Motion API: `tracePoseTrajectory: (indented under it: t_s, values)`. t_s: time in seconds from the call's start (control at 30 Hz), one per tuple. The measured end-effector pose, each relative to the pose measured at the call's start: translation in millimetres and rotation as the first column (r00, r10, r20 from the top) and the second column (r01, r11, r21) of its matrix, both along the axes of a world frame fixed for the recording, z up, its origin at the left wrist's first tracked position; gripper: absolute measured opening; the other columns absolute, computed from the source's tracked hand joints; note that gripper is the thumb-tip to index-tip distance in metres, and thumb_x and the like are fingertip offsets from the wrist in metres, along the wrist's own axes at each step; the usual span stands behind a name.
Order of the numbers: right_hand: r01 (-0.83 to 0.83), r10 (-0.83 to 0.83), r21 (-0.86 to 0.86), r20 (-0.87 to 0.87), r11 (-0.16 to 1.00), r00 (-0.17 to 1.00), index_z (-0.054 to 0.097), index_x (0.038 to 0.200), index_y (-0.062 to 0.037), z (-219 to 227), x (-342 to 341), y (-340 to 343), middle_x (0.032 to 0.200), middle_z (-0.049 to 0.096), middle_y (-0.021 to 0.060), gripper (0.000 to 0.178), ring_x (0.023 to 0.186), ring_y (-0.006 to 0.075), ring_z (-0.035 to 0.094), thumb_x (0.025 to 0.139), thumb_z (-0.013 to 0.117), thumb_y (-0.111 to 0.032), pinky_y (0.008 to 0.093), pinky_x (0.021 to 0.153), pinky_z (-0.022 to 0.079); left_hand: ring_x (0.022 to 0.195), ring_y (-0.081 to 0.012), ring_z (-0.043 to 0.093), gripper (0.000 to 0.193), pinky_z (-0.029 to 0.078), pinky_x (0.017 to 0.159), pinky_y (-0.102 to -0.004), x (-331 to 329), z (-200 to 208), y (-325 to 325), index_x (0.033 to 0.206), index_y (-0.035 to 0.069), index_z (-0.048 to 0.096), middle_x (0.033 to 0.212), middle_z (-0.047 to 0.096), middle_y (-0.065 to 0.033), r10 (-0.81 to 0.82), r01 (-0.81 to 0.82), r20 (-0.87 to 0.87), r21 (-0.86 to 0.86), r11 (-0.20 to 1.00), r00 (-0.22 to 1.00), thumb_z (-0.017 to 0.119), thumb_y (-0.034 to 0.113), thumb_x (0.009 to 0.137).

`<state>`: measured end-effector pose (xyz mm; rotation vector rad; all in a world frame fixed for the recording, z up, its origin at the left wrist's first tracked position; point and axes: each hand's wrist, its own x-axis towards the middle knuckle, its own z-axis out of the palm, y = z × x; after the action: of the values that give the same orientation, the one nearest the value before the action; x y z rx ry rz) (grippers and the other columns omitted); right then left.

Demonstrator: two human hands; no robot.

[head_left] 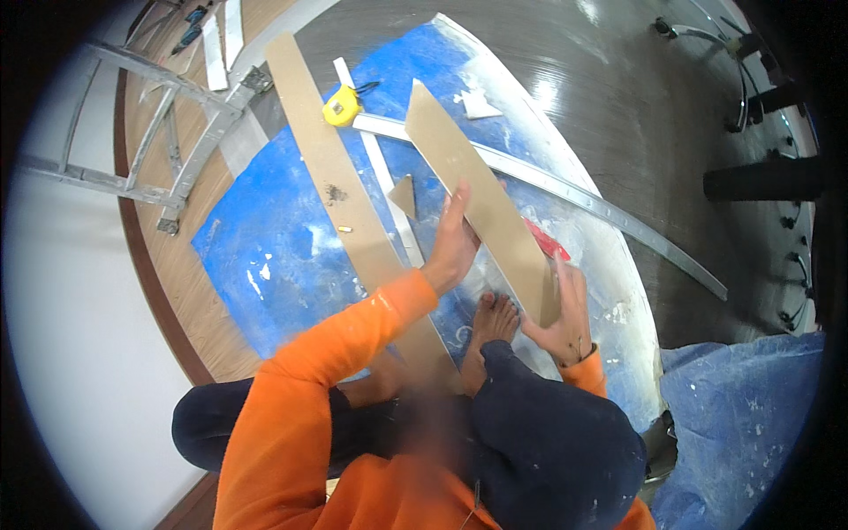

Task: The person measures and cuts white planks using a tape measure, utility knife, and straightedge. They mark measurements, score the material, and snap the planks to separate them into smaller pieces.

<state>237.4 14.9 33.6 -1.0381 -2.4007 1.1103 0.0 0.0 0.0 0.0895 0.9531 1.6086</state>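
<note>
A tan strip of board (473, 190) with an angled far end is raised above the blue sheet. My left hand (453, 243) is closed on its left edge about midway, thumb on the top face. Near the close end of the strip, my right hand (563, 314) grips the board, with the thumb toward its lower corner. A red object (546, 238), partly hidden by the board, is by my right fingertips; whether I hold it I cannot tell. Left of my hands, a longer tan board (331, 172) lies on the sheet, with dark dust and a small yellowish piece on it.
A yellow tape measure (341, 106), a long metal straightedge (574, 190), a narrow white strip (386, 177) and a triangular offcut (403, 196) lie on the blue sheet (256, 238). A metal ladder (199, 146) is at left, wheeled chair bases (742, 97) at right. My bare foot (495, 322) rests below the board.
</note>
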Motion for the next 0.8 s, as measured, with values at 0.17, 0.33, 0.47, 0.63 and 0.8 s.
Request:
tracePoseTrajectory:
  t_s: [0.17, 0.33, 0.47, 0.63, 0.8]
  values:
    - [-0.056, 0.056, 0.005, 0.044, 0.998, 0.997, 0.032, 0.158, -0.0020, 5.1, -69.8, 9.4, 0.133, 0.052, 0.0257, 0.101, 0.118, 0.0445, 0.055, 0.072, 0.081, -0.023, 0.0482, 0.104, 0.046, 0.117, -0.0344, 0.060, 0.060, 0.049, 0.103, -0.0496, -56.1, 2.8, 15.3, 0.135, 0.002, 0.053, 0.128, 0.062, -0.0155, 0.222, -0.240, 0.211, 0.061, 0.969, 0.952, 0.038, 0.054, 0.109]
    - [-0.212, 0.206, 0.027, 0.133, 0.977, 0.969, 0.040, 0.156, -0.0043, 4.7, -99.0, 21.4, 0.126, 0.056, 0.0249, 0.082, 0.117, 0.0402, 0.059, 0.082, 0.074, -0.016, 0.0434, 0.100, 0.049, 0.106, -0.0292, 0.061, 0.047, 0.051, 0.093, -0.0434, -126.2, 29.6, -1.5, 0.125, 0.008, 0.057, 0.114, 0.062, -0.0118, 0.264, -0.292, 0.284, 0.060, 0.955, 0.922, 0.050, 0.051, 0.106]
    - [-0.398, 0.318, -0.403, -0.252, 0.824, 0.914, 0.048, 0.149, -0.0018, -2.0, -125.8, 47.0, 0.125, 0.065, 0.0202, 0.055, 0.114, 0.0303, 0.066, 0.098, 0.063, -0.015, 0.0391, 0.092, 0.055, 0.117, -0.0287, 0.060, 0.052, 0.048, 0.103, -0.0447, -154.9, 69.6, -8.8, 0.136, 0.007, 0.052, 0.124, 0.062, -0.0115, 0.275, -0.277, 0.040, 0.078, 0.958, 0.961, 0.057, 0.048, 0.104]
    - [-0.615, 0.221, -0.758, -0.576, 0.216, 0.787, 0.054, 0.141, 0.0001, 22.2, -181.5, 76.5, 0.123, 0.070, 0.0109, 0.043, 0.111, 0.0180, 0.068, 0.106, 0.057, -0.024, 0.0321, 0.092, 0.055, 0.117, -0.0303, 0.064, 0.048, 0.050, 0.105, -0.0448, -155.7, 109.5, -20.6, 0.142, 0.006, 0.048, 0.131, 0.063, -0.0165, 0.102, -0.099, -0.112, 0.031, 0.995, 0.988, 0.060, 0.034, 0.105]
    - [-0.650, 0.217, -0.685, -0.615, 0.329, 0.758, 0.061, 0.132, -0.0002, 16.6, -285.6, 80.7, 0.111, 0.071, 0.0073, 0.039, 0.095, 0.0139, 0.068, 0.105, 0.060, -0.029, 0.0301, 0.086, 0.054, 0.107, -0.0321, 0.068, 0.047, 0.057, 0.097, -0.0475, -225.9, 162.2, -15.3, 0.143, 0.005, 0.046, 0.122, 0.064, -0.0183, 0.263, -0.211, -0.388, 0.172, 0.962, 0.883, 0.061, 0.022, 0.102]
